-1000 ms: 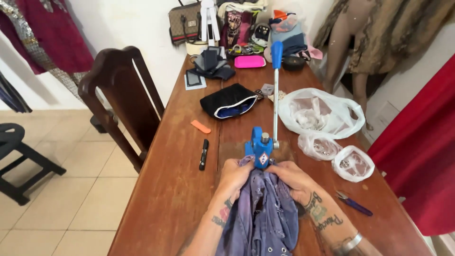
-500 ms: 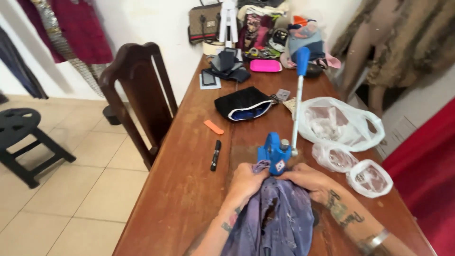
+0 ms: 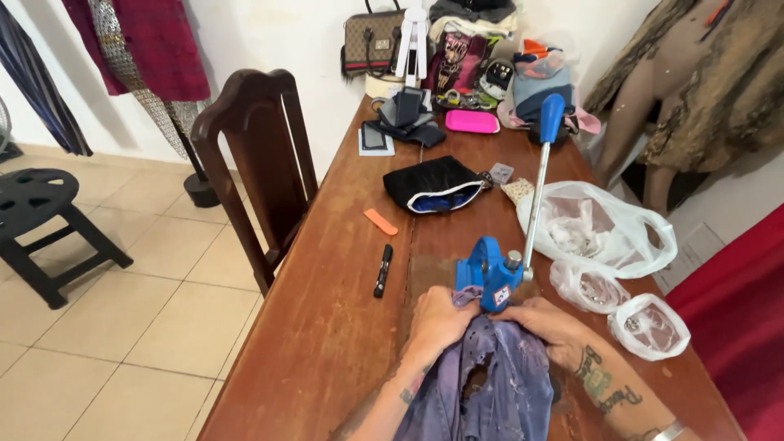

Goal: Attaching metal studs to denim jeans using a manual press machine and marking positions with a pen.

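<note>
A blue hand press (image 3: 488, 282) with a long metal lever and blue handle (image 3: 550, 119) stands on the wooden table (image 3: 327, 327). A faded purple-blue torn garment (image 3: 490, 384) lies in front of it, its top edge pushed under the press head. My left hand (image 3: 437, 320) grips the cloth on the left of the press. My right hand (image 3: 549, 330) holds the cloth on the right, its fingers touching the base of the press.
A black marker (image 3: 382, 270) and an orange strip (image 3: 380, 221) lie left of the press. A black pouch (image 3: 434, 184) sits further back. Plastic bags (image 3: 596, 224) with small parts lie on the right. A wooden chair (image 3: 257, 163) stands at the left edge, and bags are piled at the far end.
The camera has swung a little to the right and nearer. Both hands stay on the garment at the press, shifting it slightly under the head.
</note>
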